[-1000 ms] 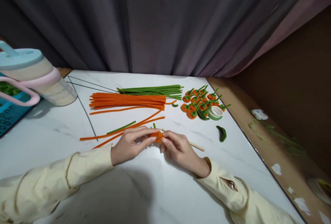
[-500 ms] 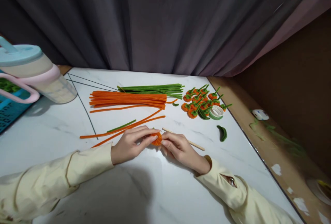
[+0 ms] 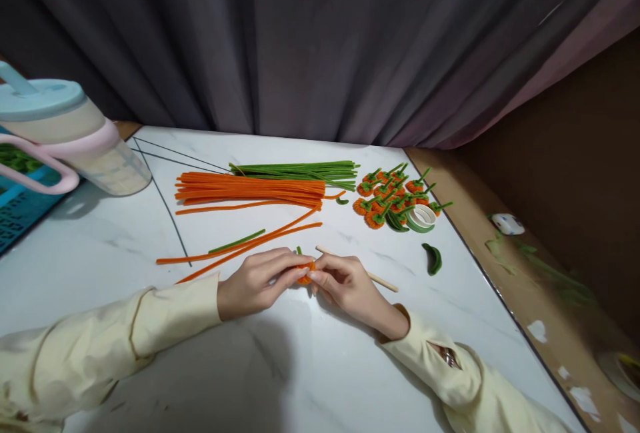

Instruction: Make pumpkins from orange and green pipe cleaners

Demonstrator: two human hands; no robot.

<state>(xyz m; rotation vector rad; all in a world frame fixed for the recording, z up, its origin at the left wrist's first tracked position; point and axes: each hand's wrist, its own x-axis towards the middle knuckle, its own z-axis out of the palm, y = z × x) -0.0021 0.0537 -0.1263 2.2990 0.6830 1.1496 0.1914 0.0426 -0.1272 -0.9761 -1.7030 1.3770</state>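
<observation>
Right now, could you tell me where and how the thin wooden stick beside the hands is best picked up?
Pinch the wooden stick at its bare right end, coming from above and the right. It lies flat on the marble table, and its middle runs behind the right hand, so only the ends show.

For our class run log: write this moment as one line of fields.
left hand: pinching orange coil | right hand: pinching same coil | wooden stick: lying under right hand | table: white marble

Both hands, left hand (image 3: 255,281) and right hand (image 3: 350,284), meet over a small coil (image 3: 305,272) near the table (image 3: 300,366) front. Behind them lie pipe cleaner bundles (image 3: 250,190); finished pieces (image 3: 395,196) right of those, jug (image 3: 65,143) far left.
</observation>
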